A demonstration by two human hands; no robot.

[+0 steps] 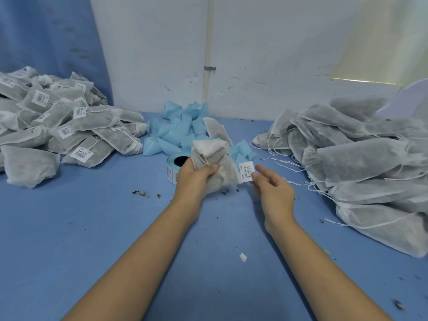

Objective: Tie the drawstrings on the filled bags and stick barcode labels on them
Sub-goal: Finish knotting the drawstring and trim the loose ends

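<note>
White mesh fabric, grey-green fill inside: one filled bag [214,169] sits in the left grip [196,176], lifted off the surface [92,228] at centre frame. Fingers wrap round its middle, thumb across the front. The bag's neck is bunched upward, and a thin drawstring [204,159] shows just below the gather.

Right grip [273,188] is just beside it, pinching a barcode label [246,172] by its lower right corner; the forefinger points out straight above the label. The label's left edge meets the bag's side; whether it is stuck down, I cannot tell.

Behind the left grip, touching the surface: a roll of labels [174,169], blue core edge, partly hidden by the hand and bag. Beyond that, a heap of light blue backing scraps [178,133] with one more filled bag [217,130] lying against it.

Far left: a pile of labelled bags [64,126], strings tied, barcodes facing up. Far right: a pile of unlabelled bags [359,163], loose strings trailing onto the surface.

Surface is blue cloth, scattered with dark leaf crumbs [140,193] and a small white scrap [242,257] near the right forearm. White wall [266,54] behind, with a pale pipe [209,42] running up it.
</note>
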